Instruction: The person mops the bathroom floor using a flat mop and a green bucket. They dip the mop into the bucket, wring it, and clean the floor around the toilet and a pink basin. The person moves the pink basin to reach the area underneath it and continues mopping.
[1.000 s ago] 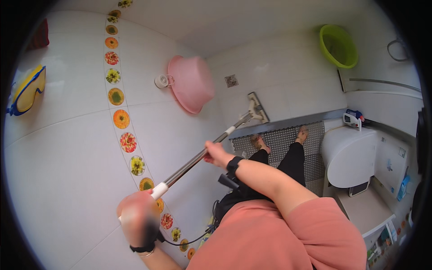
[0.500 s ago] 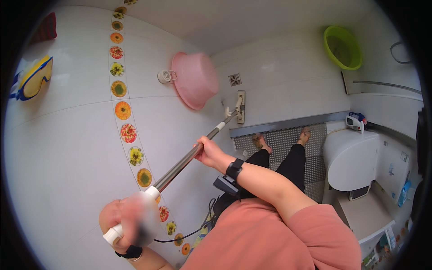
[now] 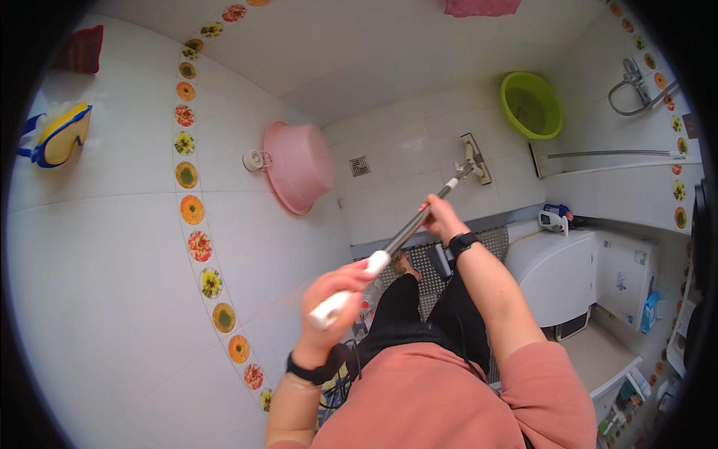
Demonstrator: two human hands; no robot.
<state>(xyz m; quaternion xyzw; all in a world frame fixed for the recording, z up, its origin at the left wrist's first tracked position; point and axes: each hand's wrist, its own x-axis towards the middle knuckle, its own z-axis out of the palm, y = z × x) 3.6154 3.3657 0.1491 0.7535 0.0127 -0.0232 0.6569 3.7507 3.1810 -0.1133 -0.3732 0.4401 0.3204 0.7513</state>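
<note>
A mop [image 3: 406, 230] with a metal pole slants away from me in the head view. My left hand [image 3: 327, 303] is wrapped round its white grip at the near end. Farther along, my right hand [image 3: 443, 218] closes on the metal pole. The narrow flat mop head [image 3: 485, 169] rests on the white tiled floor, short of the green basin [image 3: 532, 105]. Its underside is hidden.
On the left wall hangs a pink basin [image 3: 299, 168], with a square floor drain [image 3: 360, 166] near it. A low ledge and a perforated grey mat [image 3: 493, 240] lie at my feet. To the right stands a white toilet [image 3: 550, 273]. Blue-and-yellow goggles [image 3: 65, 135] hang on the left.
The mop head has slid right across the floor, from near the drain toward the green basin. Both hands have moved right with the pole, the left one also upward. My view has shifted.
</note>
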